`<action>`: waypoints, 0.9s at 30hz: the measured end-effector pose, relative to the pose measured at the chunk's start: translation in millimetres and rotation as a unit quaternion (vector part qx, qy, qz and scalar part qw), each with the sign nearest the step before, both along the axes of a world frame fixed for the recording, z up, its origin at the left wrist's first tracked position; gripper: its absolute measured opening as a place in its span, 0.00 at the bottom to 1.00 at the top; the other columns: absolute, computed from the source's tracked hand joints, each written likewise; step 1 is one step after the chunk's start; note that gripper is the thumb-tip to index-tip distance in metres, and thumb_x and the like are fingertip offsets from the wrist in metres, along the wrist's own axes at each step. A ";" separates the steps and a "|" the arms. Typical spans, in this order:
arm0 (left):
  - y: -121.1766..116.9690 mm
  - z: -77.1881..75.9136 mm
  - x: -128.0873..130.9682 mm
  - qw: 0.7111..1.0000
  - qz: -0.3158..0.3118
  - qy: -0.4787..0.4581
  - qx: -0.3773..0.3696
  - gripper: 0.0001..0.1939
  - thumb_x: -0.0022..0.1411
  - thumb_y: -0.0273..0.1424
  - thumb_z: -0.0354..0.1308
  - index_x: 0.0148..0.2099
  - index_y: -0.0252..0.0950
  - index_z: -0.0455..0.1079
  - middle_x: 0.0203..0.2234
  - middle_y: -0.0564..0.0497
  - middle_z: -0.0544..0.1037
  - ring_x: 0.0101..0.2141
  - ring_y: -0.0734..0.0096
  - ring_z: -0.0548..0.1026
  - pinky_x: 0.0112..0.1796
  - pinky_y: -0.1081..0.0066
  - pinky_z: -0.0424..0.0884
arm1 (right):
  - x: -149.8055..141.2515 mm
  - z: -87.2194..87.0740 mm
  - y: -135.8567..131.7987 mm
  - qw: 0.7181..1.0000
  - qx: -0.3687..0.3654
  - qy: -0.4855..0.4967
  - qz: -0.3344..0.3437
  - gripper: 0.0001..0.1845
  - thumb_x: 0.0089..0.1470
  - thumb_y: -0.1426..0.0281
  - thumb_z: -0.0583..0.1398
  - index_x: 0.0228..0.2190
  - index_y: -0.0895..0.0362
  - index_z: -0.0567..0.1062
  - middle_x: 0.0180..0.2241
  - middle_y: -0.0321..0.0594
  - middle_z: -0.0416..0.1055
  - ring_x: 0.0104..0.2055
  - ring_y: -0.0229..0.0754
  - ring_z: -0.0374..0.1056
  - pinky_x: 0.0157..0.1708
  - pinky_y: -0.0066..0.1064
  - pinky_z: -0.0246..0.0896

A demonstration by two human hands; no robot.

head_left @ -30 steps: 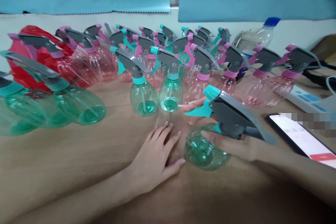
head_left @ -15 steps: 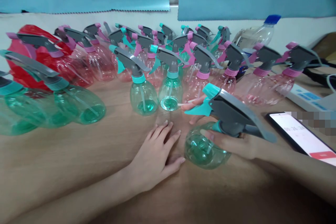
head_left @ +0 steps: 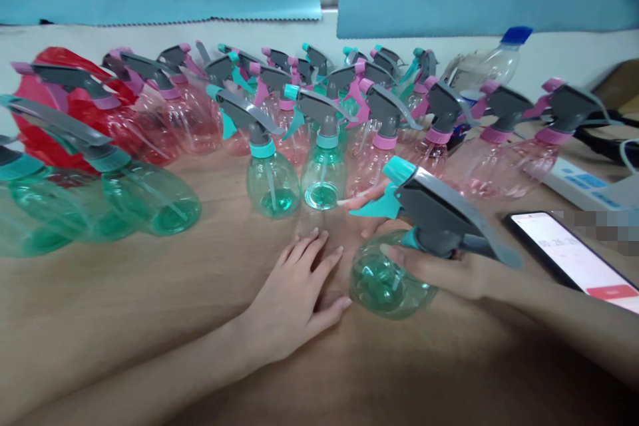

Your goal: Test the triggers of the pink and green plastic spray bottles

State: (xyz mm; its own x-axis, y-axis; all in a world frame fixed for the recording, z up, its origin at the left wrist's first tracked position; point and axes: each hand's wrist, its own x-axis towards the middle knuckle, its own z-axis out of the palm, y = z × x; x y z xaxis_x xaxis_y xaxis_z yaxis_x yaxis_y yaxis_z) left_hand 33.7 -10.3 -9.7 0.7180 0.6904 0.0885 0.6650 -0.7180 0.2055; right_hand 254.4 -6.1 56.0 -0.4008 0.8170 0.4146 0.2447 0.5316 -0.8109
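My left hand (head_left: 294, 299) lies flat on the wooden table (head_left: 210, 306), palm down, fingers stretched out and holding nothing. Just right of it, my right hand (head_left: 449, 273) grips a green spray bottle (head_left: 384, 286) near its neck. The bottle is tilted, its grey and turquoise trigger head pointing up and left; the thumb crosses the front below the collar and part of the grip is hidden. Beyond my hands stand two more green spray bottles, a left one (head_left: 272, 186) and a right one (head_left: 324, 176), both upright.
Several pink spray bottles (head_left: 372, 163) and green ones fill the back. More green bottles (head_left: 150, 196) stand at the left beside a red plastic bag (head_left: 50, 126). At the right are a phone (head_left: 564, 253), a white power strip (head_left: 589, 183) and a blue-capped clear bottle (head_left: 499, 66).
Almost nothing differs. My right hand and the tilted spray bottle sit very slightly higher and further left in the picture; my left hand stays flat.
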 end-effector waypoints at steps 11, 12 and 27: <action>0.4 -0.9 -0.4 1.000 0.000 -0.008 0.002 0.30 0.64 0.46 0.53 0.62 0.33 0.59 0.61 0.38 0.59 0.61 0.50 0.55 0.57 0.50 0.54 | -0.3 -0.4 -0.1 0.998 -0.057 0.014 -0.003 0.19 0.46 0.79 0.56 0.39 0.49 0.65 0.40 0.33 0.73 0.34 0.38 0.73 0.31 0.29 0.72; 0.4 -0.7 -0.3 1.000 0.000 -0.008 0.001 0.30 0.64 0.45 0.53 0.62 0.34 0.59 0.61 0.38 0.59 0.61 0.50 0.55 0.57 0.50 0.54 | -0.3 -0.6 -0.2 0.998 -0.062 0.020 0.001 0.19 0.46 0.80 0.56 0.39 0.49 0.65 0.40 0.33 0.73 0.35 0.39 0.73 0.32 0.30 0.72; 0.4 0.3 -0.1 1.000 -0.001 -0.007 0.000 0.29 0.64 0.45 0.52 0.61 0.35 0.60 0.61 0.39 0.59 0.61 0.50 0.55 0.57 0.50 0.53 | 0.4 -2.7 3.4 0.997 -0.041 0.058 0.039 0.24 0.45 0.82 0.57 0.41 0.47 0.70 0.49 0.34 0.69 0.41 0.40 0.73 0.40 0.33 0.74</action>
State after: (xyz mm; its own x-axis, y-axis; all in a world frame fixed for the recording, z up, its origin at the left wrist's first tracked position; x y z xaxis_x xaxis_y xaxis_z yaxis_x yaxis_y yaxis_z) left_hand 33.6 -9.9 -9.5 0.7176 0.6894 0.0992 0.6609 -0.7189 0.2152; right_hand 254.8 -2.7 53.3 -0.4173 0.8182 0.3956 0.1066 0.4764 -0.8728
